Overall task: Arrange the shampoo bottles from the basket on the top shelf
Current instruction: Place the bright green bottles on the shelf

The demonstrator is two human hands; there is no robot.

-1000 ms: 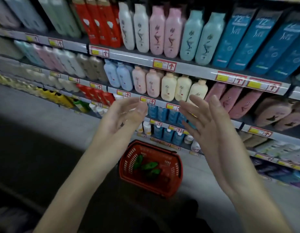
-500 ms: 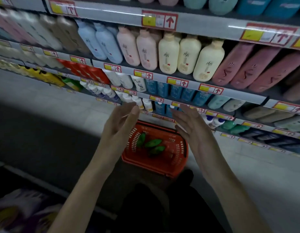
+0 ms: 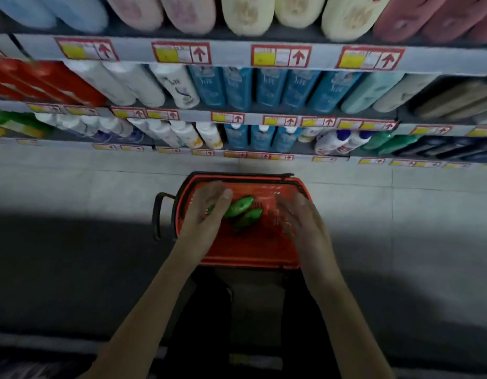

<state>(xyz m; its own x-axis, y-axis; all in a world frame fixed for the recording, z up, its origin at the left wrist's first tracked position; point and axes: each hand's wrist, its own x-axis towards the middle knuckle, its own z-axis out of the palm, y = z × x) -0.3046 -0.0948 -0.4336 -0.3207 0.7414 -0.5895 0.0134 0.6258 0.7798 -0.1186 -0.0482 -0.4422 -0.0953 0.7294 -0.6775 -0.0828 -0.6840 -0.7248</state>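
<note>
Red basket [image 3: 237, 259], two green shampoo bottles [image 3: 240, 205] visible, left hand [image 3: 207, 214], right hand [image 3: 299, 218], fingers [image 3: 215, 191] loosely spread

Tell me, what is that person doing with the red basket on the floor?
A person leans over a red basket that sits on the floor in front of shop shelves full of bottles. Both hands are down at the basket, fingers relaxed. The left hand is right by the green bottles lying inside; the right hand is over the basket's other side. Neither grips a bottle yet.
</note>
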